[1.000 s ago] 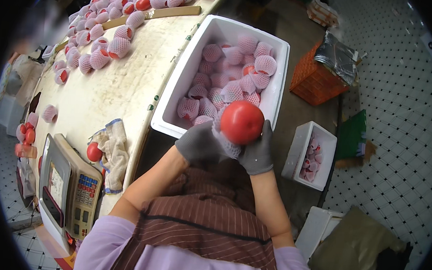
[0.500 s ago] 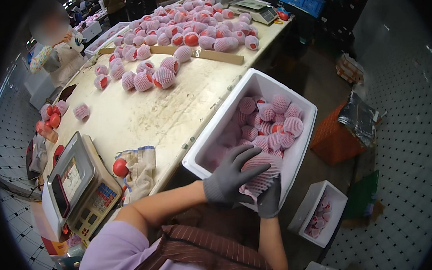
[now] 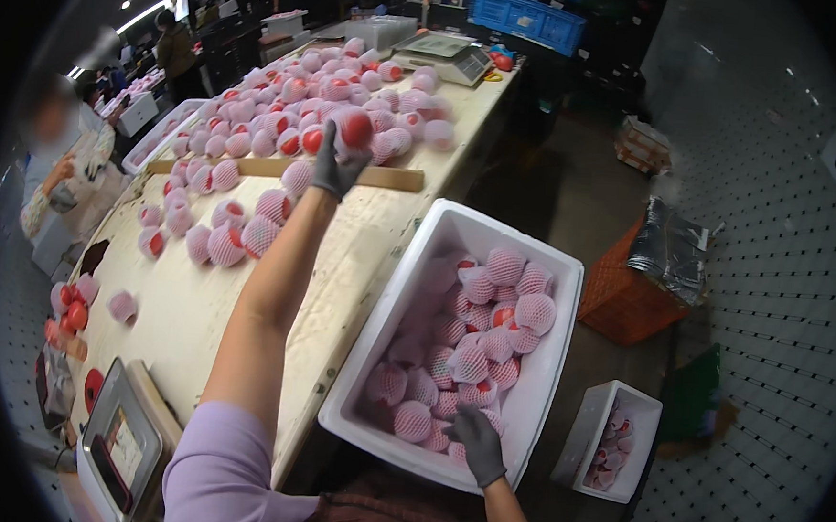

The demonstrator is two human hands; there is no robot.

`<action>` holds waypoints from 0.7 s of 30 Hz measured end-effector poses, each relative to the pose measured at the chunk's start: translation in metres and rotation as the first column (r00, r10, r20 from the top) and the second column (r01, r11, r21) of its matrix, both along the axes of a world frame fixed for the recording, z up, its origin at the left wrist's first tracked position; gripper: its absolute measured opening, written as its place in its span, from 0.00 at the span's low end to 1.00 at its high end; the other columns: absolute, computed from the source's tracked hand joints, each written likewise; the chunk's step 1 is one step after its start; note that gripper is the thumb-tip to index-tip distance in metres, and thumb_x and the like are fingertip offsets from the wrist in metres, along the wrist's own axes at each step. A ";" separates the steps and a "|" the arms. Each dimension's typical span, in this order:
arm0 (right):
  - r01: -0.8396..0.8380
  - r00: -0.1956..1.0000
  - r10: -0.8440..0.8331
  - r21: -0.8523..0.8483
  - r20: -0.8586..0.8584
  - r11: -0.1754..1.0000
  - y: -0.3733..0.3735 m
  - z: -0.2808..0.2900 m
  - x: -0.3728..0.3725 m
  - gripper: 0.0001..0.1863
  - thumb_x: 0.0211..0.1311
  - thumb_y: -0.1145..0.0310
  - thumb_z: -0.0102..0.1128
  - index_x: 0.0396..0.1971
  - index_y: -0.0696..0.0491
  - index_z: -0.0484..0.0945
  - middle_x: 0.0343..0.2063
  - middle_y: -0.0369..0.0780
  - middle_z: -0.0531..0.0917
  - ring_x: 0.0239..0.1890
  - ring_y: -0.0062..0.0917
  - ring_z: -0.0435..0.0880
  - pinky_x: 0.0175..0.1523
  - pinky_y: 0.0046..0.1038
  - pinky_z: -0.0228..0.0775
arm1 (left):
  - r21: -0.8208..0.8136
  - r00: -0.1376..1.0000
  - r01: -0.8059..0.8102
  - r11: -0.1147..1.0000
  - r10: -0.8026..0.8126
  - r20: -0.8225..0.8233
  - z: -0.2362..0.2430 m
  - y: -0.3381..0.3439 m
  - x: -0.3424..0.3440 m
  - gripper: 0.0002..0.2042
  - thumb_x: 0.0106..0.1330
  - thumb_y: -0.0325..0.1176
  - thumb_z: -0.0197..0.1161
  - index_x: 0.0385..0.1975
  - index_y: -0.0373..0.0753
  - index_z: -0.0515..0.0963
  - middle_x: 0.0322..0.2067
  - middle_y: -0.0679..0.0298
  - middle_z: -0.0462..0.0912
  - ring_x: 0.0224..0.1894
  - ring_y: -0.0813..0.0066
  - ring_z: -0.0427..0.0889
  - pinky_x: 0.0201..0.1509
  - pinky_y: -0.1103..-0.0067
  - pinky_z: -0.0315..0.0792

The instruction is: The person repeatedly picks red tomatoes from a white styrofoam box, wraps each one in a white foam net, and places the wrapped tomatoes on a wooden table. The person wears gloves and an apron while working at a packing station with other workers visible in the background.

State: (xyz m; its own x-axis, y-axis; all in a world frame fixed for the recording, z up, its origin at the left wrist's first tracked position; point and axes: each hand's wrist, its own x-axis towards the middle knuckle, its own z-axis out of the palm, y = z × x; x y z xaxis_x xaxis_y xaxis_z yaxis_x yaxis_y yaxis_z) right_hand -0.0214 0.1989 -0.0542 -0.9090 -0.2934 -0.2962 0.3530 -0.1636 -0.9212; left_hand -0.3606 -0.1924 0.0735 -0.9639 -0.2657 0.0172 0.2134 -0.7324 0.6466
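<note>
My left hand, in a grey glove, reaches over the table and is closed on a round red fruit in a pink foam net; motion blurs it. Behind it lies a big heap of foam-netted red fruits. At the lower right, my right hand, also gloved, is inside the near end of a white foam box. Its fingers are apart and rest against netted fruits packed in the box. The fruit under the right palm is partly hidden.
A wooden strip crosses the table before the heap. Scales stand at the far end and near left. A smaller foam box, an orange crate and a person are around.
My left hand has left the foam box, reached forward over the table and taken hold of a fruit. The netted fruit held over the box is out of my hands. The view has shifted.
</note>
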 end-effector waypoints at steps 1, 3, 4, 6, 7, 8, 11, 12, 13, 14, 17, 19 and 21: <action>-0.005 1.000 0.006 0.008 -0.020 1.000 0.001 -0.002 0.002 0.16 0.68 0.69 0.50 0.52 0.61 0.67 0.41 0.43 0.79 0.39 0.26 0.81 0.46 0.26 0.75 | -0.094 0.999 -0.044 0.995 0.044 0.001 0.002 -0.005 -0.013 0.42 0.56 0.60 0.61 0.60 0.32 0.60 0.57 0.52 0.68 0.58 0.58 0.71 0.59 0.66 0.69; 0.004 1.000 -0.003 0.047 -0.022 0.999 0.003 0.001 0.003 0.16 0.68 0.70 0.51 0.51 0.61 0.68 0.41 0.43 0.79 0.39 0.26 0.81 0.46 0.26 0.75 | -0.282 0.991 -0.127 0.951 0.133 0.000 -0.002 -0.007 -0.029 0.41 0.58 0.60 0.60 0.59 0.29 0.61 0.55 0.50 0.70 0.55 0.60 0.74 0.55 0.70 0.73; 0.009 1.000 -0.008 0.066 -0.017 0.998 0.006 0.001 0.007 0.16 0.68 0.70 0.51 0.51 0.61 0.68 0.41 0.43 0.79 0.40 0.26 0.81 0.46 0.26 0.75 | -0.349 0.994 -0.049 0.936 0.081 0.077 -0.009 0.001 -0.031 0.35 0.60 0.59 0.59 0.55 0.33 0.66 0.49 0.54 0.75 0.47 0.65 0.79 0.46 0.73 0.76; 0.063 0.996 -0.063 0.006 -0.061 0.998 0.014 -0.006 0.005 0.15 0.68 0.71 0.51 0.51 0.61 0.69 0.41 0.43 0.79 0.40 0.25 0.81 0.47 0.26 0.75 | -0.446 0.971 0.170 0.879 -0.073 0.227 -0.040 0.025 -0.022 0.28 0.62 0.56 0.58 0.51 0.38 0.69 0.43 0.58 0.78 0.39 0.69 0.81 0.40 0.74 0.77; 0.129 0.986 -0.126 0.021 -0.113 0.991 0.022 -0.002 0.006 0.15 0.68 0.71 0.51 0.50 0.61 0.69 0.40 0.43 0.80 0.40 0.24 0.81 0.47 0.26 0.75 | -0.501 0.956 0.229 0.835 -0.095 0.279 -0.037 0.066 0.002 0.23 0.63 0.53 0.59 0.48 0.41 0.71 0.37 0.61 0.80 0.35 0.70 0.82 0.38 0.73 0.77; 0.182 0.971 -0.173 0.037 -0.165 0.983 0.028 0.003 0.006 0.14 0.67 0.72 0.51 0.50 0.61 0.70 0.39 0.42 0.80 0.41 0.24 0.81 0.47 0.26 0.75 | -0.581 0.950 0.282 0.764 -0.138 0.279 -0.037 0.090 0.026 0.21 0.65 0.49 0.58 0.48 0.40 0.72 0.37 0.61 0.79 0.35 0.70 0.81 0.38 0.75 0.77; 0.350 0.912 -0.294 0.166 -0.285 0.922 0.045 0.015 0.007 0.11 0.66 0.74 0.51 0.46 0.61 0.73 0.35 0.41 0.81 0.38 0.22 0.82 0.46 0.23 0.73 | -0.683 0.903 0.430 0.590 -0.279 0.328 -0.047 0.113 0.074 0.17 0.67 0.44 0.56 0.45 0.37 0.76 0.36 0.62 0.80 0.34 0.74 0.81 0.38 0.78 0.76; 0.403 0.887 -0.322 0.214 -0.330 0.890 0.050 0.023 0.006 0.10 0.66 0.74 0.51 0.45 0.61 0.73 0.33 0.40 0.82 0.37 0.22 0.82 0.45 0.22 0.73 | -0.710 0.904 0.426 0.561 -0.292 0.312 -0.042 0.125 0.091 0.16 0.67 0.44 0.57 0.44 0.36 0.76 0.35 0.63 0.81 0.35 0.76 0.80 0.39 0.80 0.75; 0.465 0.852 -0.378 0.191 -0.363 0.865 0.056 0.021 0.004 0.10 0.66 0.74 0.51 0.44 0.61 0.73 0.32 0.40 0.82 0.36 0.21 0.82 0.44 0.22 0.73 | -0.742 0.892 0.445 0.501 -0.323 0.316 -0.036 0.140 0.100 0.16 0.66 0.43 0.58 0.44 0.36 0.77 0.34 0.64 0.81 0.34 0.78 0.80 0.39 0.82 0.75; 0.524 0.812 -0.430 0.168 -0.395 0.835 0.062 0.018 0.007 0.09 0.66 0.74 0.52 0.44 0.60 0.74 0.32 0.40 0.82 0.35 0.20 0.81 0.42 0.22 0.73 | -0.772 0.878 0.459 0.439 -0.355 0.321 -0.034 0.156 0.108 0.16 0.66 0.43 0.59 0.44 0.36 0.77 0.33 0.64 0.81 0.33 0.80 0.79 0.38 0.83 0.74; 0.600 0.759 -0.456 0.224 -0.465 0.768 0.062 0.011 0.012 0.08 0.65 0.74 0.53 0.41 0.59 0.75 0.29 0.38 0.82 0.32 0.19 0.81 0.39 0.21 0.73 | -0.872 0.839 0.420 0.252 -0.475 0.267 -0.043 0.200 0.113 0.18 0.65 0.42 0.61 0.46 0.34 0.76 0.35 0.64 0.81 0.35 0.79 0.79 0.42 0.81 0.74; 0.661 0.699 -0.466 0.243 -0.541 0.710 0.055 -0.004 0.012 0.07 0.62 0.75 0.56 0.39 0.59 0.76 0.28 0.38 0.82 0.29 0.18 0.80 0.37 0.20 0.72 | -0.938 0.847 0.331 0.104 -0.471 0.247 -0.072 0.230 0.105 0.20 0.62 0.42 0.63 0.48 0.33 0.75 0.37 0.61 0.81 0.36 0.76 0.80 0.43 0.79 0.75; 0.685 0.679 -0.465 0.260 -0.569 0.681 0.052 -0.006 0.012 0.06 0.59 0.75 0.59 0.36 0.58 0.78 0.26 0.38 0.82 0.27 0.18 0.80 0.34 0.21 0.71 | -0.985 0.886 0.171 -0.014 -0.434 0.160 -0.106 0.264 0.097 0.25 0.58 0.44 0.67 0.51 0.34 0.72 0.41 0.55 0.79 0.41 0.66 0.80 0.46 0.74 0.75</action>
